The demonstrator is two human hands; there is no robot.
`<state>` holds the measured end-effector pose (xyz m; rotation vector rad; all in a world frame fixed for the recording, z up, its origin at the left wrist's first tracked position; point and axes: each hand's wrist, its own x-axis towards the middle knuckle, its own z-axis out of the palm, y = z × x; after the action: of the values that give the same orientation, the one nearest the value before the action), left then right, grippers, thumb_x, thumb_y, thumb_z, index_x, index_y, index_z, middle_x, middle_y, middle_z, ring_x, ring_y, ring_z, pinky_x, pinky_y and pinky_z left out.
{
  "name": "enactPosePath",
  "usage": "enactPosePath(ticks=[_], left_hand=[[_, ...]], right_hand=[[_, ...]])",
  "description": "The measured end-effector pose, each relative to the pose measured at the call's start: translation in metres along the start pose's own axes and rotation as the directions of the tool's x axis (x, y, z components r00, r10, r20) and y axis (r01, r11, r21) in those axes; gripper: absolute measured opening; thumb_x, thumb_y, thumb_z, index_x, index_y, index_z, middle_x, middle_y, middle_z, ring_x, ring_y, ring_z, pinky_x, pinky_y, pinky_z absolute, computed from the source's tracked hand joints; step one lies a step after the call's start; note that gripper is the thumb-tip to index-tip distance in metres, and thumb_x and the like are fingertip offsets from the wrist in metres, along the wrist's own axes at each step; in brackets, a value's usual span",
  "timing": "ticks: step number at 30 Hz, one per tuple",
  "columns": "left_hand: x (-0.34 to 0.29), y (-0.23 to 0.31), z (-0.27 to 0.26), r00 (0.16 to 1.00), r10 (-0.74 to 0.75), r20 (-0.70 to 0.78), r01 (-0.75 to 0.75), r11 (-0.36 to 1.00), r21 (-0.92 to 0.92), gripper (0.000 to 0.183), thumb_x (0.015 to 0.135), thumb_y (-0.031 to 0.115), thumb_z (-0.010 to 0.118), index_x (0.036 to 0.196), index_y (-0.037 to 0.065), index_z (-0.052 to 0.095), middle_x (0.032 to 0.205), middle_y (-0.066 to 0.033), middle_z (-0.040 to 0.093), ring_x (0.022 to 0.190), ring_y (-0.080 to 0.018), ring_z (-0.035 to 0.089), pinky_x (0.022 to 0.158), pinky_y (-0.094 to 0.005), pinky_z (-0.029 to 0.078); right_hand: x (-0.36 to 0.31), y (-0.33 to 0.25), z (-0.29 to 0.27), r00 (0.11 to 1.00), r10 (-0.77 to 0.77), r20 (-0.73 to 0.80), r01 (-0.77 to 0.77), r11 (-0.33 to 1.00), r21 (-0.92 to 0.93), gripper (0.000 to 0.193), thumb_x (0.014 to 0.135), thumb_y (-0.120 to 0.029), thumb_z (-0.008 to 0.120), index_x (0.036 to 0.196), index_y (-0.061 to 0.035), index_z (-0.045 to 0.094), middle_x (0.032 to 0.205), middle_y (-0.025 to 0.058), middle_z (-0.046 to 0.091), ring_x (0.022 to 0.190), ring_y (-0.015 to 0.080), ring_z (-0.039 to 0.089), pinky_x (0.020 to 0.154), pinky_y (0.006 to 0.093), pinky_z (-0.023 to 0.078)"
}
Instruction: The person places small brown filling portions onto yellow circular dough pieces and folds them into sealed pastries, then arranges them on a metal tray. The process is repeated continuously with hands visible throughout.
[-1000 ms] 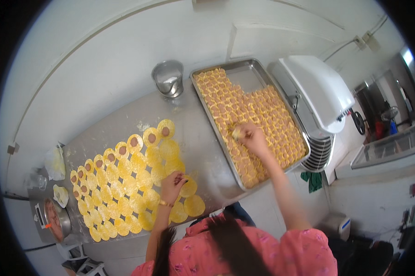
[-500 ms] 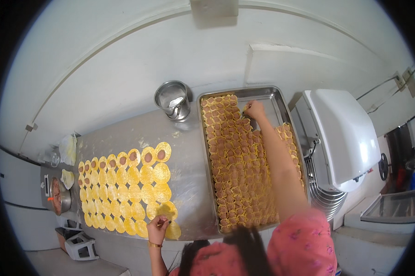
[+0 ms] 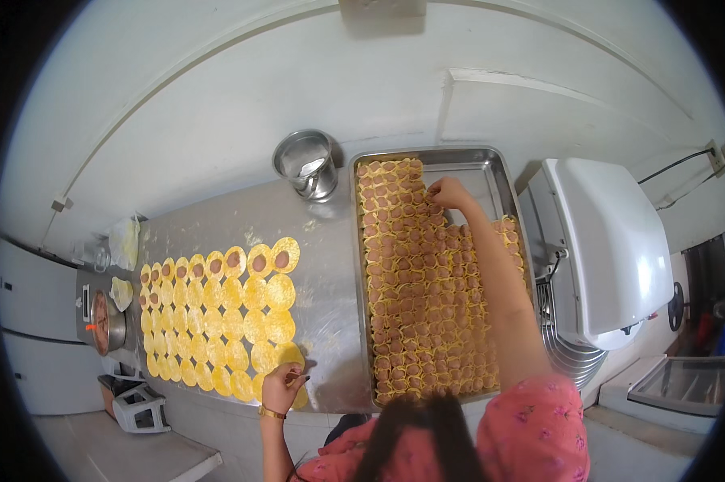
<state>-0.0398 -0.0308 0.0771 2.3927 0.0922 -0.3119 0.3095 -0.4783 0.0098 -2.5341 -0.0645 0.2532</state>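
A metal tray [image 3: 362, 337] on the right holds close rows of open-topped dumplings [image 3: 415, 297] with yellow wrappers and brownish filling. At the stepped end of those rows, near the tray's far side, my right hand [image 3: 451, 195] pinches a dumpling that its fingers mostly cover. My left hand [image 3: 280, 390] is closed at the near right corner of a grid of round yellow wrappers [image 3: 280, 292]. Its fingertips are pressed together; anything small between them is hidden. Lumps of filling [image 3: 259, 263] sit on the farthest row of wrappers and on a few at the left.
A metal pail [image 3: 308, 165] stands by the wall, left of the tray. At the table's left end are a bowl of filling [image 3: 101, 321] and plastic bags [image 3: 124, 243]. A white-covered machine [image 3: 600, 241] stands right of the tray; a stool [image 3: 140, 408] is below.
My right hand has settled slightly nearer, against the end of the dumpling rows. My left hand has shifted a little over the corner wrappers. The view has shifted slightly.
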Motion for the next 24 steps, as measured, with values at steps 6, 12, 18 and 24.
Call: enactPosePath(ticks=[6,12,18,24], left_hand=[[-0.005,-0.006,-0.003,0.999,-0.032,-0.021,0.031,0.999,-0.032,0.022,0.070,-0.003,0.068,0.091,0.001,0.062,0.080,-0.0089,0.065,0.072,-0.0170,0.066,0.064,-0.0272,0.053],[-0.012,-0.037,-0.022,0.995,-0.091,-0.039,0.092,0.996,0.010,0.017,0.076,0.011,0.068,0.090,0.003,0.063,0.080,-0.0132,0.065,0.071,-0.0224,0.066,0.062,-0.0299,0.052],[0.052,-0.053,-0.085,0.983,0.005,-0.185,-0.006,1.000,-0.005,0.021,0.082,0.021,0.061,0.089,0.002,0.063,0.083,-0.0150,0.064,0.075,-0.0302,0.063,0.067,-0.0357,0.049],[0.137,-0.158,-0.187,0.764,0.027,-0.644,0.010,0.998,0.054,0.015,0.078,0.014,0.062,0.089,0.004,0.064,0.086,-0.0183,0.062,0.080,-0.0336,0.060,0.069,-0.0395,0.048]], right_hand=[[-0.003,0.010,-0.004,1.000,-0.004,0.020,0.001,0.989,0.145,0.027,0.070,-0.009,0.055,0.093,-0.0084,0.069,0.086,0.0148,0.067,0.077,0.0277,0.063,0.071,0.0354,0.049],[0.002,0.005,0.010,0.999,0.033,0.003,-0.033,0.984,0.176,0.019,0.074,-0.007,0.051,0.086,-0.0024,0.065,0.068,0.0087,0.060,0.064,0.0174,0.051,0.061,0.0334,0.042],[-0.013,0.064,-0.005,0.949,0.126,-0.291,-0.093,0.988,0.124,0.041,0.076,-0.002,0.049,0.116,0.0004,0.056,0.105,0.0154,0.062,0.098,0.0239,0.058,0.083,0.0339,0.044],[-0.067,-0.011,-0.005,0.802,0.236,-0.549,0.159,0.801,0.577,0.036,0.083,-0.002,0.051,0.119,0.0005,0.053,0.107,0.0111,0.060,0.091,0.0172,0.059,0.074,0.0261,0.047]])
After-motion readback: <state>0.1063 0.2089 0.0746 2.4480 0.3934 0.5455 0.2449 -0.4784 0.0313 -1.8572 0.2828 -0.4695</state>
